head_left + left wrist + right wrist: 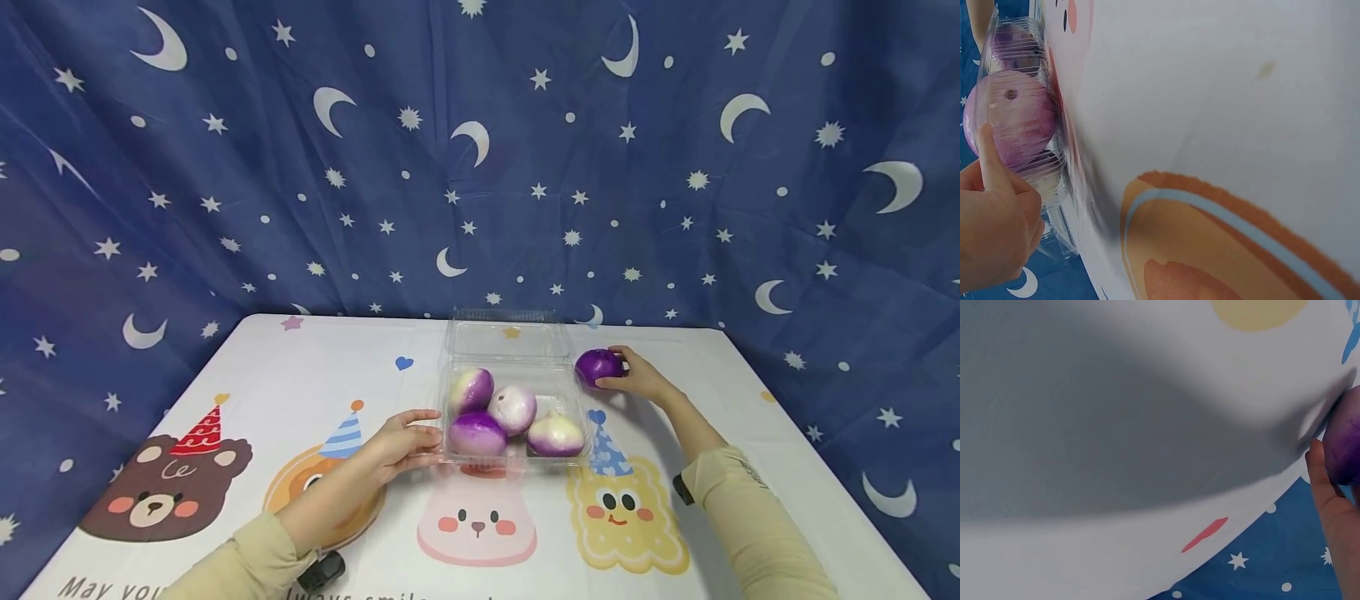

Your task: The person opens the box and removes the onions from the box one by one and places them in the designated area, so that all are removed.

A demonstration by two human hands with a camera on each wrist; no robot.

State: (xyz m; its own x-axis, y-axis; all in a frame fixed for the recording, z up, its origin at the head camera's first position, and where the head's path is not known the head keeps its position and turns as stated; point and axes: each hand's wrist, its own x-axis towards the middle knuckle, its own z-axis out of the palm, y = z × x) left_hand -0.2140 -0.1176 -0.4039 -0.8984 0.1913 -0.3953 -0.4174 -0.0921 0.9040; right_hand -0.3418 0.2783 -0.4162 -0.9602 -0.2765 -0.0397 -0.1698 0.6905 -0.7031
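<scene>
A clear plastic clamshell box (512, 462) stands on the table with its lid (510, 340) folded back, holding several purple-and-white round vegetables such as this one (514, 408). My left hand (401, 446) touches the box's left side with its fingers; in the left wrist view the index finger of that hand (997, 219) lies against the clear wall beside a purple vegetable (1013, 115). Just right of the box, my right hand (637, 375) grips a deep purple vegetable (598, 367). The right wrist view shows part of this vegetable (1344, 440) at the right edge, against the fingers of the hand (1338, 515).
The white table cover (337, 350) carries printed cartoon figures, among them a bear (161, 492) at the left and a yellow biscuit figure (630, 521) at the front right. A blue curtain (510, 258) with moons and stars hangs behind the table.
</scene>
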